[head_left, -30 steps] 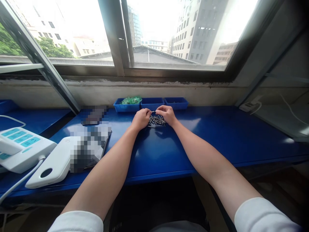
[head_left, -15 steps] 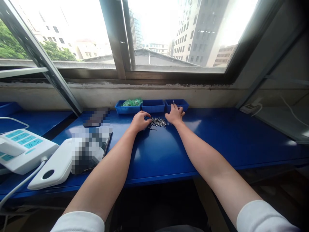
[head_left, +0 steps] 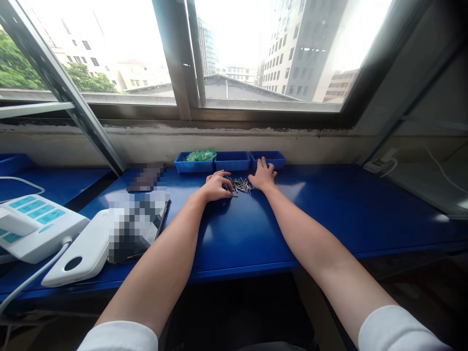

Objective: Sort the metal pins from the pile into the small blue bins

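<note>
A pile of small metal rods (head_left: 241, 185), silver and dark, lies on the blue tabletop between my hands. My left hand (head_left: 216, 187) is at the pile's left edge, fingers apart and curved, its thumb by a single loose rod (head_left: 235, 196) in front of the pile. My right hand (head_left: 262, 176) reaches to the front rim of the right blue bin (head_left: 280, 161), fingers spread, nothing visible in them. Small dark pieces show inside that bin. Left of it stand the middle blue bin (head_left: 232, 165) and the left blue bin (head_left: 193, 167), which holds green plastic packaging (head_left: 200, 155).
On the left lie a white power bank (head_left: 78, 248), a power strip (head_left: 31, 224) with cables and blurred-out items (head_left: 137, 229). A metal shelf post (head_left: 87, 124) rises at the left back. The blue table (head_left: 248, 243) ends at its front edge, and a window is behind.
My hands parted from a small rod held between them. The right hand moved to the right bin, where a rod showed at its fingertips, now gone. The left lowered toward the loose rod.
</note>
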The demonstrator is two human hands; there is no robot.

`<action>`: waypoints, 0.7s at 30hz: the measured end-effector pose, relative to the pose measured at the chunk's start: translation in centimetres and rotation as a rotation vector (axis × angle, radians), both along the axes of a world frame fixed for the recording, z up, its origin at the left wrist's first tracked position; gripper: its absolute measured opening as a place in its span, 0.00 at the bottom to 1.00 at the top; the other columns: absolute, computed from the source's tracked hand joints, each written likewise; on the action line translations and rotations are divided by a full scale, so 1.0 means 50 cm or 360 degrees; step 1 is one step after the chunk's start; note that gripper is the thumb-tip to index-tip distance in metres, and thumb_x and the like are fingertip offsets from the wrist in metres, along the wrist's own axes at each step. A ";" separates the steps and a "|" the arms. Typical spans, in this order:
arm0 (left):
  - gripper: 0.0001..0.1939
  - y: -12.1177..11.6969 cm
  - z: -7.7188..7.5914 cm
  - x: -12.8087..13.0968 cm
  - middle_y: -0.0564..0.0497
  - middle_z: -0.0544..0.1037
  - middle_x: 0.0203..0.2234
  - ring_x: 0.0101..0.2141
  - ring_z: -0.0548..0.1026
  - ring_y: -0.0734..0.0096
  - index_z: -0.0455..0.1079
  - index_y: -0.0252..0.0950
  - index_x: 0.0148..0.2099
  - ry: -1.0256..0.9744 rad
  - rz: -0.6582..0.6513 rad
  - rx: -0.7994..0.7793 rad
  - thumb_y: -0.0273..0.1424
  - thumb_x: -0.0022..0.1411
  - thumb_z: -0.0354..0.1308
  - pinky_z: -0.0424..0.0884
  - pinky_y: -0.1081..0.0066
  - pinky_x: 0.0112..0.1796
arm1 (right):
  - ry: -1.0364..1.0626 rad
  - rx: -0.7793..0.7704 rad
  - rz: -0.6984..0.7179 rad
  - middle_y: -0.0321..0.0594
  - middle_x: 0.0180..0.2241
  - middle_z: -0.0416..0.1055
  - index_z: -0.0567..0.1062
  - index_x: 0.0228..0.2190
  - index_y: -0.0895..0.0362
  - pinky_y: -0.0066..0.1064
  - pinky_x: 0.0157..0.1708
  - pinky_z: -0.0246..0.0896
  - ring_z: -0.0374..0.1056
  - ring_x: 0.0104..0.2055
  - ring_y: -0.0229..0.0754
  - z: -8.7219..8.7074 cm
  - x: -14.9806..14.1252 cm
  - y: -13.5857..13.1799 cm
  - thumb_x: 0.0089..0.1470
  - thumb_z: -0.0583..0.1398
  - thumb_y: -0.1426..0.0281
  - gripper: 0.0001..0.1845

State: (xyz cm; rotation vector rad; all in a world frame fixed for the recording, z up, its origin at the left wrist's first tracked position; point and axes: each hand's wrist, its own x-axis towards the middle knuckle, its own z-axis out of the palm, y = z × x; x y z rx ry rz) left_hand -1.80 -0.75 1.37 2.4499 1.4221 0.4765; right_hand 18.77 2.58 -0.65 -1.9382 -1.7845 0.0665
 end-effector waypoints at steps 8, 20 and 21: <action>0.09 0.008 -0.016 0.006 0.50 0.64 0.58 0.61 0.53 0.52 0.77 0.42 0.34 -0.0037 -0.0024 0.0101 0.37 0.54 0.58 0.49 0.51 0.58 | 0.0187 0.0502 0.0362 0.47 0.55 0.64 0.70 0.49 0.57 0.46 0.53 0.52 0.53 0.56 0.54 0.010 -0.030 -0.019 0.51 0.56 0.66 0.23; 0.08 0.010 -0.012 0.016 0.49 0.76 0.33 0.40 0.71 0.63 0.73 0.38 0.38 -0.0444 0.0186 0.0405 0.33 0.58 0.55 0.66 0.64 0.43 | 0.0519 0.0296 0.1064 0.37 0.27 0.75 0.77 0.28 0.58 0.27 0.30 0.57 0.67 0.29 0.36 0.013 -0.052 -0.034 0.52 0.58 0.68 0.09; 0.09 0.012 -0.013 0.015 0.50 0.77 0.34 0.39 0.72 0.64 0.73 0.38 0.39 -0.0488 0.0186 0.0412 0.33 0.57 0.56 0.67 0.65 0.43 | 0.0507 0.0292 0.1032 0.37 0.26 0.75 0.77 0.26 0.58 0.27 0.30 0.56 0.66 0.29 0.36 0.014 -0.052 -0.033 0.53 0.57 0.67 0.10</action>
